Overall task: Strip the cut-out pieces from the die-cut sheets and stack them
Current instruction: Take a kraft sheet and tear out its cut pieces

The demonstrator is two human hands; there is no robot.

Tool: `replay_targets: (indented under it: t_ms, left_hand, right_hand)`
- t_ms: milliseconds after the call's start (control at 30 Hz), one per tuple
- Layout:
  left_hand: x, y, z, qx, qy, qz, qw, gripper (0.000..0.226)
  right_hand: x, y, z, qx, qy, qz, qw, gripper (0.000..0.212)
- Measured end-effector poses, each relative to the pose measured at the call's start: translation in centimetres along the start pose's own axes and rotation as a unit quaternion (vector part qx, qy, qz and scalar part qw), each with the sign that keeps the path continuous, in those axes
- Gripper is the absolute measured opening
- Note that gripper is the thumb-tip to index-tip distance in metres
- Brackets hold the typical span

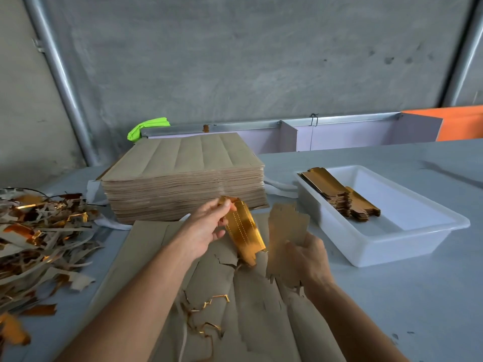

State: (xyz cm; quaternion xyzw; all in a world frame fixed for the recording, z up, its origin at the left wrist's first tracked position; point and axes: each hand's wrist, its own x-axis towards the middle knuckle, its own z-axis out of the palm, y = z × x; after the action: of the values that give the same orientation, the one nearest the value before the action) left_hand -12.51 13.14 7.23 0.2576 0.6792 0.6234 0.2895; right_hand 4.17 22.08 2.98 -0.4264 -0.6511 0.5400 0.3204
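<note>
Your left hand (209, 226) pinches the long gold-foil cut-out strip (244, 231) by its top end, while your right hand (308, 253) grips a blurry brown card piece (287, 228) — the white plastic tray (407, 248) of stacked pieces sits right of both, nearer your right hand.

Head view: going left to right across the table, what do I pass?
Scrap trimmings pile → tall stack of die-cut sheets → left hand gripping a gold cut-out piece → right hand holding a brown cut-out piece → white tray with stacked pieces.
</note>
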Motion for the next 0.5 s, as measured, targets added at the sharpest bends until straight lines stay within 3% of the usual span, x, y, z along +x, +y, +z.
replay_targets:
  t_ms: [100,333,500]
  left_hand:
    - [-0.7,0.1,0.3,0.029,-0.008,-0.020,0.999,0.019]
    - [-1.1,-0.3,2.2,-0.054,-0.052,-0.020,0.997,0.018]
    - [-1.2,0.2,1.9,-0.104,-0.098,0.020,0.990,0.019]
  right_hand:
    - [0.0,-0.5,0.7,-0.069,0.018,-0.048,0.996,0.023]
    - [0.4,-1.2,2.8,-0.283,0.072,-0.170,0.941,0.030]
    - [1.8,-2.0,2.9,-0.295,0.115,-0.170,0.933,0.034]
